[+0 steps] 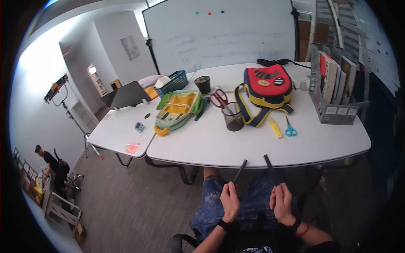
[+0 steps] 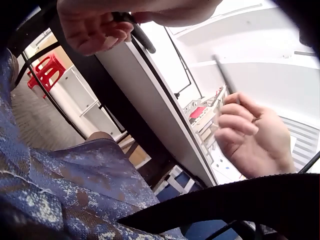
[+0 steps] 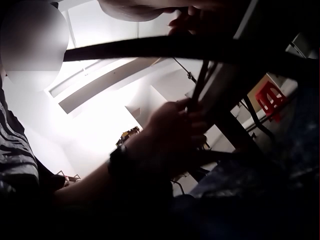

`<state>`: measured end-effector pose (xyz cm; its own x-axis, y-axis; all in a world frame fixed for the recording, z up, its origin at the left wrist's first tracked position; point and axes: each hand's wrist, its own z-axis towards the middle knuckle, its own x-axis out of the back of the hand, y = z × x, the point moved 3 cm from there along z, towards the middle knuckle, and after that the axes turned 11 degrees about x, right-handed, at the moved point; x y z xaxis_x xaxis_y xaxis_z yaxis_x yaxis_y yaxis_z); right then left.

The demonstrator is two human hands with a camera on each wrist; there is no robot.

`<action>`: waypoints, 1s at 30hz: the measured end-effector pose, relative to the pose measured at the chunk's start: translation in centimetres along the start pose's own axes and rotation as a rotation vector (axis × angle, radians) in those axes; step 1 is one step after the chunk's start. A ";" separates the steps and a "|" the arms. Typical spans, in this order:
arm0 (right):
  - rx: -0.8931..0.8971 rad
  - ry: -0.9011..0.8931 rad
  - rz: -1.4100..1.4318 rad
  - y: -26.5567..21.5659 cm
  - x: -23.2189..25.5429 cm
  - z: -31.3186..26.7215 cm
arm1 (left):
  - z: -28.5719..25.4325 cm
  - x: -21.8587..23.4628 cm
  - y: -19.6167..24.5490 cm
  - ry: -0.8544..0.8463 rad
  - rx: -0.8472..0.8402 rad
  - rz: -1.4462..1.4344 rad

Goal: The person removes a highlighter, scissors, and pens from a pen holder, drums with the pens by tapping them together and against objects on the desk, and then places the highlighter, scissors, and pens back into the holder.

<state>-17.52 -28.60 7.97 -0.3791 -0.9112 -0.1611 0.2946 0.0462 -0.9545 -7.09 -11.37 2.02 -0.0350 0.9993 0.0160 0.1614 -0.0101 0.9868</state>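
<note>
I sit at the white table (image 1: pixel 236 147) with both hands over my lap, below its front edge. My left hand (image 1: pixel 230 199) grips a black pen (image 1: pixel 240 170) that points up toward the table edge. My right hand (image 1: pixel 282 201) grips a second black pen (image 1: pixel 268 162), also pointing up. In the left wrist view the left hand (image 2: pixel 95 27) curls round its pen (image 2: pixel 142 39) at the top, and the right hand (image 2: pixel 247 135) pinches its thin pen (image 2: pixel 225 75). The right wrist view shows the left hand (image 3: pixel 172 127) in silhouette with its pen (image 3: pixel 200 85).
On the table lie a green backpack (image 1: pixel 179 109), a red backpack (image 1: pixel 266 86), a cup (image 1: pixel 233 117) holding red scissors (image 1: pixel 219 99), blue scissors (image 1: pixel 290 128), a yellow marker (image 1: pixel 275 127) and a grey book rack (image 1: pixel 335 90). A person (image 1: pixel 48 162) stands far left.
</note>
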 end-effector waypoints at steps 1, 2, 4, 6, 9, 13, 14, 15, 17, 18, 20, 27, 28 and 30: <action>0.150 0.058 -0.026 -1.5 0.3 -0.3 | -0.4 -0.4 1.3 -0.001 -0.002 0.026; 0.302 0.117 -0.053 -2.5 0.7 -0.6 | -0.7 -1.3 2.0 -0.026 -0.001 0.031; 0.433 0.174 -0.129 -2.6 2.0 -1.1 | -1.3 -2.6 4.0 -0.013 -0.187 -0.279; 0.307 0.238 -0.241 -1.6 3.4 -1.3 | -2.1 -3.6 5.7 -0.028 -0.266 -0.256; 0.024 0.306 -0.295 1.4 5.6 -2.8 | -2.1 -4.4 4.8 -0.039 -0.324 -0.180; 0.133 0.364 -0.226 -2.4 5.2 -3.7 | -1.0 -5.3 0.4 -0.193 -0.031 0.262; 0.242 0.395 -0.193 -3.7 5.1 -4.1 | -1.6 -5.4 0.2 -0.232 -0.008 0.331; 0.323 0.378 -0.245 -4.7 5.2 -4.7 | -1.8 -5.8 0.3 -0.276 -0.042 0.324; 0.400 0.375 -0.309 -5.5 4.7 -5.2 | -2.3 -6.6 1.3 -0.300 -0.094 0.376; 0.488 0.355 -0.367 -6.0 4.5 -5.5 | -2.6 -7.1 2.0 -0.307 -0.158 0.419; 0.536 0.324 -0.459 -5.3 4.6 -5.8 | -3.3 -7.6 2.8 -0.363 -0.158 0.471; 0.374 0.311 -0.866 -2.3 5.8 -4.2 | -4.3 -8.5 2.9 -0.516 -0.258 0.520; 0.141 0.240 -0.994 -1.5 6.3 -4.0 | -4.5 -8.8 3.4 -0.498 -0.299 0.429; 0.168 0.346 -0.867 -1.3 6.8 -4.6 | -4.6 -8.2 4.9 -0.441 -0.314 0.205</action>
<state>-24.47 -32.98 6.94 -0.7560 -0.4275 0.4957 -0.0995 -0.6734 -0.7326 -10.52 -19.79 7.42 0.3910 0.8963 0.2094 -0.1809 -0.1482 0.9723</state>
